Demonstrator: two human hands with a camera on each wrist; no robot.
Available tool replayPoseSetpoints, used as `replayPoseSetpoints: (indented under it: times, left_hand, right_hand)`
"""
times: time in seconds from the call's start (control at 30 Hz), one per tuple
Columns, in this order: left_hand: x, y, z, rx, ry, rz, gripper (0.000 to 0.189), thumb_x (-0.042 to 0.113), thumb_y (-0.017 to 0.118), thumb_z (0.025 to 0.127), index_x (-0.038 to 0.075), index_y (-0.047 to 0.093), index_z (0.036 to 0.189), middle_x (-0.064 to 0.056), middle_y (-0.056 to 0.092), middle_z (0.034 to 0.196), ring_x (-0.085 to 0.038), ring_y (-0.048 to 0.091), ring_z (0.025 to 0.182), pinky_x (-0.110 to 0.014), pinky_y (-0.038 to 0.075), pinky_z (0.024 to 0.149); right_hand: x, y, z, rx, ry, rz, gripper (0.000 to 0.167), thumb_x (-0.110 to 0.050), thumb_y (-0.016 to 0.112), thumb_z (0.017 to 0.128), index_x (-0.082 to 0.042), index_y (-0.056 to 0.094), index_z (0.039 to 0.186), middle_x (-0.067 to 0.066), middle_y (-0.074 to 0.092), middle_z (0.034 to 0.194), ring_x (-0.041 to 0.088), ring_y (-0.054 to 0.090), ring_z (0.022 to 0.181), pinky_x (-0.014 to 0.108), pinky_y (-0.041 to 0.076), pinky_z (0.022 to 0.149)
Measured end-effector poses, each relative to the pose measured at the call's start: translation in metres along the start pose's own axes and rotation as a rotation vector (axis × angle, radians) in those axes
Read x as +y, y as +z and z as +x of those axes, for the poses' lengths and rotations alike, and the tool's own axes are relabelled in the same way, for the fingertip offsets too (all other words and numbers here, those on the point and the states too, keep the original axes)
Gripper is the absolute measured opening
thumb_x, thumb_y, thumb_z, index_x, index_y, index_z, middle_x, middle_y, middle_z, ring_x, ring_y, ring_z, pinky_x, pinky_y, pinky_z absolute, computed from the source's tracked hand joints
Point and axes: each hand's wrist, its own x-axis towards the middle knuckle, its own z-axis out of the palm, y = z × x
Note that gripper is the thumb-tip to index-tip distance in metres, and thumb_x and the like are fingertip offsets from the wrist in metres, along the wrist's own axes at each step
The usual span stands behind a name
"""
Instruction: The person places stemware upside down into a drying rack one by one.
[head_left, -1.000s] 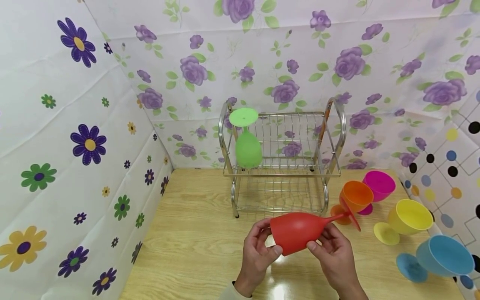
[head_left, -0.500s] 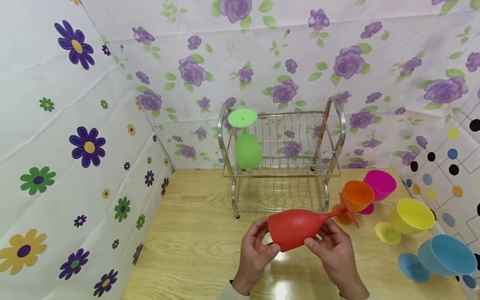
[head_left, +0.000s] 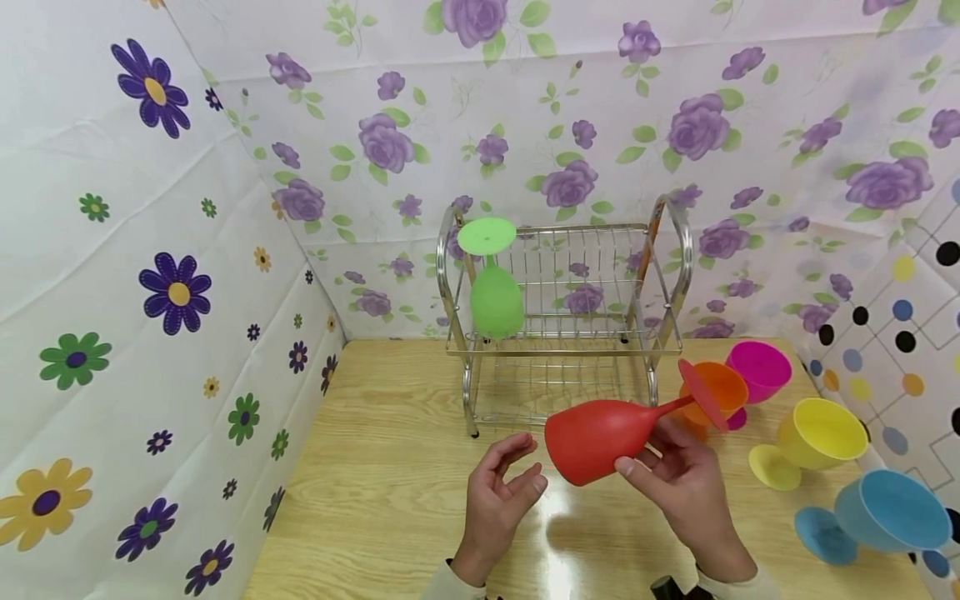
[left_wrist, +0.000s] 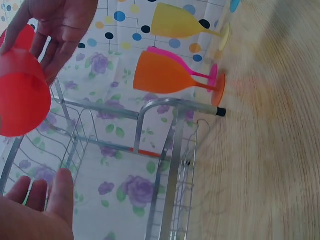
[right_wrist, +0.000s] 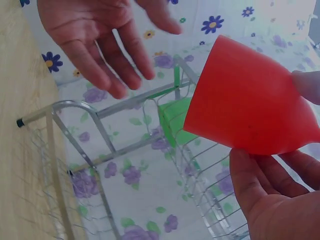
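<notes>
A red plastic goblet (head_left: 600, 440) lies tilted in the air over the table, its mouth to the left and its foot up to the right. My right hand (head_left: 682, 483) grips its bowl near the stem, thumb in front and fingers behind. In the right wrist view the red bowl (right_wrist: 250, 100) shows between thumb and fingers. My left hand (head_left: 498, 504) is just left of the goblet's rim, fingers apart and holding nothing. A green goblet (head_left: 497, 300) stands upside down at the left of the upper shelf of the metal dish rack (head_left: 570, 352).
On the right of the table (head_left: 375, 467) stand an orange goblet (head_left: 716, 385), a magenta goblet (head_left: 761, 371), a yellow goblet (head_left: 821, 433) and a blue goblet (head_left: 892, 508). The orange one is partly behind the red foot. Patterned sheets (head_left: 465, 133) enclose the back and sides.
My left hand has let go of the red goblet and drawn off to the left. My right hand keeps hold of it, tilting its foot upward and shifting slightly right.
</notes>
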Motion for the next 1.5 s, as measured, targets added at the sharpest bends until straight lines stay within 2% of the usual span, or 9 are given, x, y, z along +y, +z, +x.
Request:
replayPoseSetpoints:
  times: [0.27, 0.53, 0.73, 0.8, 0.9, 0.97, 1.17, 1.37, 1.5]
  left_hand:
    - [-0.007, -0.024, 0.012, 0.179, -0.058, 0.245, 0.038, 0.011, 0.080, 0.095, 0.012, 0.070, 0.131, -0.010, 0.066, 0.134, -0.021, 0.063, 0.128, -0.032, 0.061, 0.102]
    - [-0.013, -0.048, 0.027, 0.248, -0.051, 0.380, 0.037, 0.020, 0.079, 0.098, 0.017, 0.069, 0.133, -0.004, 0.065, 0.135, -0.025, 0.061, 0.128, -0.029, 0.060, 0.103]
    - [-0.024, -0.064, 0.040, 0.288, -0.013, 0.496, 0.035, 0.012, 0.075, 0.099, 0.015, 0.069, 0.133, -0.012, 0.065, 0.136, -0.036, 0.061, 0.130, -0.036, 0.061, 0.103]
    - [-0.028, -0.070, 0.045, 0.298, -0.004, 0.533, 0.034, 0.012, 0.075, 0.100, 0.015, 0.069, 0.133, -0.016, 0.064, 0.137, -0.037, 0.060, 0.130, -0.042, 0.061, 0.104]
    - [-0.035, -0.078, 0.052, 0.324, -0.005, 0.577, 0.034, 0.017, 0.075, 0.101, 0.015, 0.070, 0.134, -0.014, 0.064, 0.137, -0.034, 0.061, 0.130, -0.049, 0.060, 0.106]
    - [-0.040, -0.083, 0.056, 0.347, -0.001, 0.602, 0.035, 0.018, 0.075, 0.100, 0.014, 0.070, 0.135, -0.011, 0.064, 0.136, -0.032, 0.061, 0.128, -0.053, 0.059, 0.106]
    - [-0.051, -0.090, 0.067, 0.397, 0.013, 0.630, 0.036, 0.012, 0.075, 0.099, 0.012, 0.070, 0.135, -0.009, 0.066, 0.130, -0.030, 0.063, 0.124, -0.051, 0.061, 0.103]
    - [-0.058, -0.089, 0.078, 0.406, 0.045, 0.604, 0.037, 0.006, 0.075, 0.098, 0.012, 0.071, 0.135, -0.009, 0.067, 0.126, -0.029, 0.066, 0.118, -0.046, 0.063, 0.100]
    - [-0.060, -0.088, 0.083, 0.415, 0.055, 0.590, 0.039, 0.004, 0.074, 0.098, 0.016, 0.072, 0.135, -0.008, 0.068, 0.123, -0.027, 0.068, 0.115, -0.037, 0.064, 0.097]
  right_hand:
    - [-0.020, -0.004, 0.019, -0.007, -0.065, -0.228, 0.058, 0.019, 0.074, 0.086, 0.007, 0.059, 0.141, -0.004, 0.072, 0.129, 0.011, 0.074, 0.110, 0.023, 0.062, 0.095]
    - [-0.036, -0.003, 0.038, -0.008, -0.146, -0.367, 0.061, 0.015, 0.080, 0.082, 0.000, 0.064, 0.138, -0.002, 0.072, 0.126, 0.010, 0.075, 0.107, 0.019, 0.061, 0.094]
    - [-0.048, -0.001, 0.046, -0.019, -0.199, -0.507, 0.065, 0.008, 0.086, 0.079, -0.009, 0.067, 0.139, -0.006, 0.071, 0.127, 0.009, 0.073, 0.109, 0.016, 0.060, 0.093]
    - [-0.053, 0.000, 0.049, -0.018, -0.218, -0.546, 0.067, 0.006, 0.088, 0.079, -0.010, 0.066, 0.140, -0.008, 0.070, 0.128, 0.007, 0.073, 0.109, 0.014, 0.059, 0.093]
    - [-0.061, 0.001, 0.056, -0.016, -0.243, -0.570, 0.068, 0.005, 0.088, 0.078, -0.010, 0.067, 0.141, -0.011, 0.070, 0.128, 0.006, 0.072, 0.109, 0.013, 0.059, 0.092]
    - [-0.068, 0.003, 0.062, -0.016, -0.261, -0.574, 0.067, 0.006, 0.088, 0.078, -0.010, 0.068, 0.140, -0.010, 0.070, 0.128, 0.006, 0.071, 0.108, 0.013, 0.059, 0.092]
    - [-0.085, 0.008, 0.086, -0.024, -0.293, -0.603, 0.066, 0.000, 0.089, 0.080, -0.012, 0.068, 0.141, -0.001, 0.072, 0.125, 0.006, 0.069, 0.108, 0.012, 0.059, 0.089]
    - [-0.094, 0.014, 0.113, -0.026, -0.260, -0.647, 0.063, -0.013, 0.090, 0.084, -0.015, 0.067, 0.142, 0.001, 0.073, 0.125, 0.006, 0.068, 0.110, 0.010, 0.058, 0.088]
    - [-0.094, 0.017, 0.132, -0.034, -0.237, -0.674, 0.063, -0.020, 0.090, 0.086, -0.013, 0.065, 0.144, 0.004, 0.073, 0.126, 0.014, 0.069, 0.111, 0.008, 0.056, 0.088]
